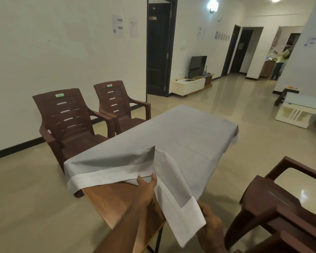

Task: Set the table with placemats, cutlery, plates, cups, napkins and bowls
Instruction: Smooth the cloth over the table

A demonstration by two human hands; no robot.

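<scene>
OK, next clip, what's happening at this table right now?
A person is spreading a grey tablecloth over a wooden table. The left hand pinches the cloth's near edge, and the right hand grips the near corner, which hangs off the table. The far part of the cloth lies flat; the near end is lifted and folded back, leaving bare wood showing. No placemats, cutlery or dishes are on the table. Two brown plastic chairs stand along its left side.
</scene>
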